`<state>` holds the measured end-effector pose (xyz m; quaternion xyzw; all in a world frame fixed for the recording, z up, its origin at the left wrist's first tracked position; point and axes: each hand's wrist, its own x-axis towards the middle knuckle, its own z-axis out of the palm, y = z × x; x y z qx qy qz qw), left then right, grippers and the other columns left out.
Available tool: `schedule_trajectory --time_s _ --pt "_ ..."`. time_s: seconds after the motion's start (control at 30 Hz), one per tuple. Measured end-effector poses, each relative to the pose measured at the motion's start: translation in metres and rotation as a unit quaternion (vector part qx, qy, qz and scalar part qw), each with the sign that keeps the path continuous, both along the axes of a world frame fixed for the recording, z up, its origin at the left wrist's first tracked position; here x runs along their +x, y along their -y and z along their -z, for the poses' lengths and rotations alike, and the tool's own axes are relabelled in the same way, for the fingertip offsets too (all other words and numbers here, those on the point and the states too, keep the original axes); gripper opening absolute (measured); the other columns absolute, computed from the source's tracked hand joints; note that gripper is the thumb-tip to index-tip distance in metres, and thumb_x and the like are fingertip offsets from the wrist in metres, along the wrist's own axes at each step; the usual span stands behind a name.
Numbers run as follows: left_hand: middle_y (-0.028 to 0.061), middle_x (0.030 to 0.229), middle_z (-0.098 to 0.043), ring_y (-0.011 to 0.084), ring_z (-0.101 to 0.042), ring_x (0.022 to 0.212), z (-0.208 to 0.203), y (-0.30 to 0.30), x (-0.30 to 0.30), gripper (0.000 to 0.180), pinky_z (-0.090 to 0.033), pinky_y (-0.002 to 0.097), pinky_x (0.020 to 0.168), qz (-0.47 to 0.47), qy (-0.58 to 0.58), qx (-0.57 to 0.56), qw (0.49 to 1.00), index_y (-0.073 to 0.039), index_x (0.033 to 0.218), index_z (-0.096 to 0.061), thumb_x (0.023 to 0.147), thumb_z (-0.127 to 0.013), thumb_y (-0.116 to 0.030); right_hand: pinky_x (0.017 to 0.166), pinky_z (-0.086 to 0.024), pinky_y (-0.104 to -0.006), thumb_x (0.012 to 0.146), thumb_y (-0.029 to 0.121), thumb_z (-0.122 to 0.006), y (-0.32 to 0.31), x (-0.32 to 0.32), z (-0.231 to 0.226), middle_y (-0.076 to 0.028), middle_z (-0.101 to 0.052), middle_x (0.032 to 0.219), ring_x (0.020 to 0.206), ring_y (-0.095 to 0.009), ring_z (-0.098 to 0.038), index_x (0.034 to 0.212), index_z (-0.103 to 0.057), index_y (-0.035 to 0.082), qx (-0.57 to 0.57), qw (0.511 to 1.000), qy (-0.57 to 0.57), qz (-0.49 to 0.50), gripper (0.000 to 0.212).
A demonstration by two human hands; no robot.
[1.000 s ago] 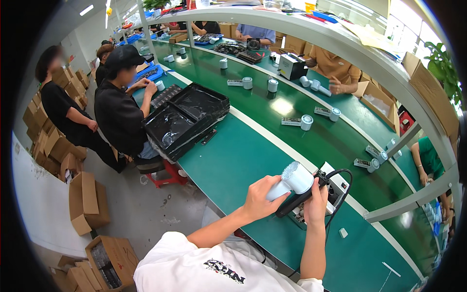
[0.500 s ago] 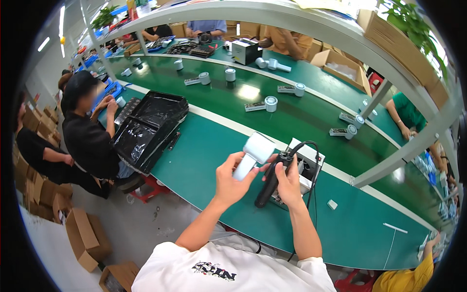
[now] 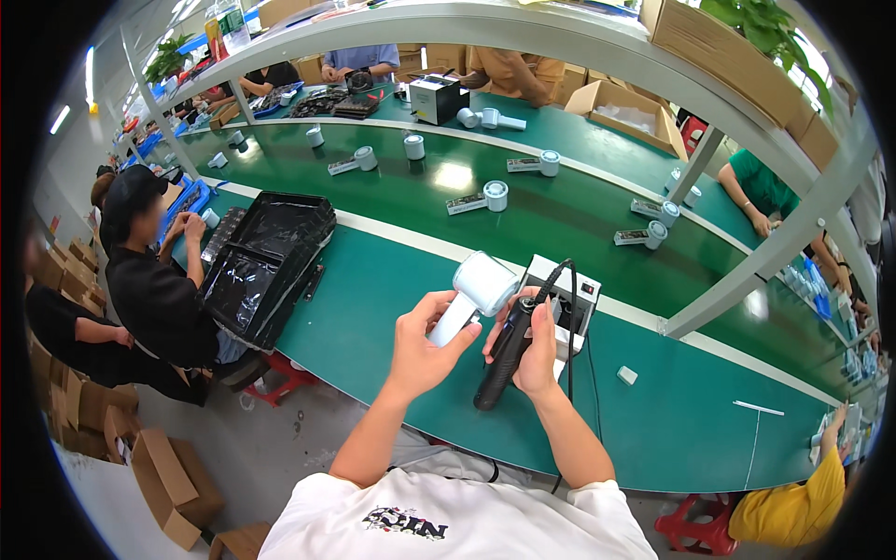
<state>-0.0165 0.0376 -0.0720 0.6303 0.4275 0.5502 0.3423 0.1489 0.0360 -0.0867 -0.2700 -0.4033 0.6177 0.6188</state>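
My left hand grips the handle of a pale blue-white handheld device with a round, drum-like head, held up over the green bench. Close beside it, my right hand is wrapped round a black electric screwdriver, its thick end pointing down toward me and its cable looping from the upper end. The fingertips of my right hand come near the underside of the device's head; whether they touch it I cannot tell. The screwdriver's tip is hidden. Behind my right hand stands a white-and-grey power box.
Several similar devices, some lying on small boxes, rest on the green belt beyond. A black plastic-wrapped tray stands to the left, near a seated co-worker. A small white block lies at right. A metal post rises beyond it.
The whole view has shifted, so bench items appear further left. Both hands keep their holds, and the device and screwdriver sit slightly closer together.
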Motion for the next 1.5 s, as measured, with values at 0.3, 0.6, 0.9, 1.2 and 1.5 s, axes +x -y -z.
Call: schedule_trajectory --time_s 0.3,0.6,0.9,1.2,1.5 --pt "0.01 0.085 -0.069 0.0126 -0.065 0.076 0.001 -0.003 0.003 0.037 -0.051 0.0279 0.068 -0.002 -0.002 0.013 1.0 0.004 0.112 -0.061 0.081 -0.077 -0.007 0.042 -0.049 -0.0299 0.104 0.053 -0.033 0.001 0.0 0.001 -0.015 -0.05 0.103 0.056 -0.021 -0.062 0.119 -0.035 0.013 0.028 0.999 0.03 0.0 0.043" --pt "0.0115 0.089 -0.07 0.0148 -0.067 0.08 0.001 -0.001 0.002 0.037 -0.052 0.0289 0.072 -0.016 -0.011 0.019 1.0 0.004 0.114 -0.062 0.081 -0.076 -0.007 0.048 -0.052 -0.0317 0.103 0.051 -0.039 0.002 0.005 -0.002 -0.017 -0.052 0.105 0.06 -0.022 -0.062 0.118 -0.03 0.012 0.031 0.998 0.036 -0.046 0.043" --pt "0.0121 0.091 -0.07 0.0157 -0.067 0.081 -0.005 -0.001 -0.005 0.038 -0.052 0.0292 0.073 -0.023 -0.03 0.028 0.999 0.003 0.115 -0.062 0.082 -0.076 -0.008 0.05 -0.053 -0.0312 0.105 0.044 -0.038 0.001 0.002 -0.002 -0.016 -0.055 0.102 0.061 -0.021 -0.062 0.121 -0.031 0.011 0.016 0.998 0.033 -0.057 0.037" --pt "0.0074 0.093 -0.068 0.0101 -0.062 0.084 -0.005 -0.002 -0.007 0.039 -0.05 0.0255 0.075 -0.021 -0.048 0.033 0.998 0.005 0.118 -0.06 0.084 -0.075 -0.005 0.049 -0.052 -0.0308 0.106 0.042 -0.035 0.0 0.004 -0.002 -0.015 -0.054 0.1 0.06 -0.02 -0.062 0.12 -0.032 0.011 0.019 0.997 0.044 -0.067 0.035" --pt "0.0098 0.089 -0.069 0.0125 -0.064 0.077 0.01 -0.006 -0.003 0.036 -0.051 0.0269 0.068 -0.002 -0.004 0.0 1.0 0.005 0.118 -0.06 0.088 -0.073 -0.01 0.046 -0.052 -0.0292 0.101 0.057 -0.037 -0.004 0.014 -0.01 -0.01 -0.058 0.078 0.054 -0.018 -0.062 0.106 -0.048 0.004 -0.025 0.999 0.021 -0.039 0.055"
